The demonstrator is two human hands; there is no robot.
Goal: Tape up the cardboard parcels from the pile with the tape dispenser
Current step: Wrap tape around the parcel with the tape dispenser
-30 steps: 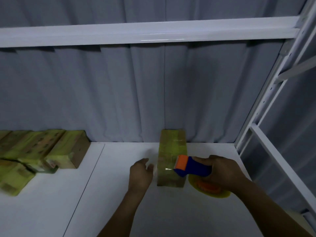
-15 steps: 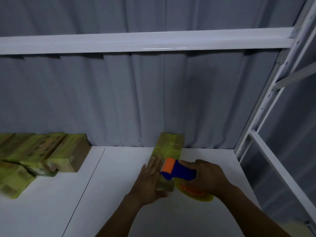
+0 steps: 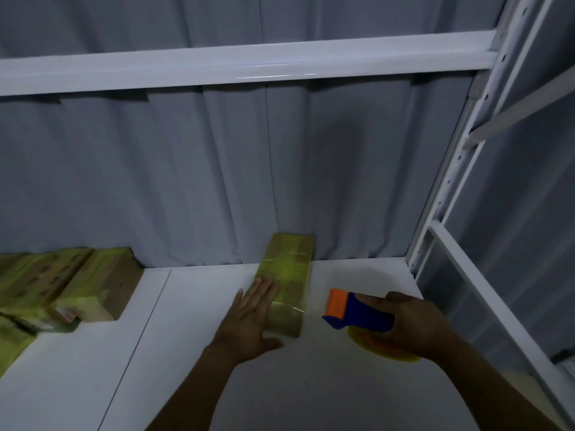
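- Left hand (image 3: 249, 315), fingers flat, presses long yellow-taped cardboard parcel (image 3: 289, 269).
- Right hand (image 3: 417, 328) grips blue-and-orange plastic tape dispenser (image 3: 357, 318) just beside it.
- Likely ending a strip; next calls for a clean tear.

Grey curtain (image 3: 186, 181) behind white shelf (image 3: 311, 384), white rack upright (image 3: 448, 183)

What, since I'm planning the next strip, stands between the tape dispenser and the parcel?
Nothing visible does. The tape dispenser in the right hand is just right of the parcel, only bare shelf between. The left hand lies flat on the parcel's near-left top.
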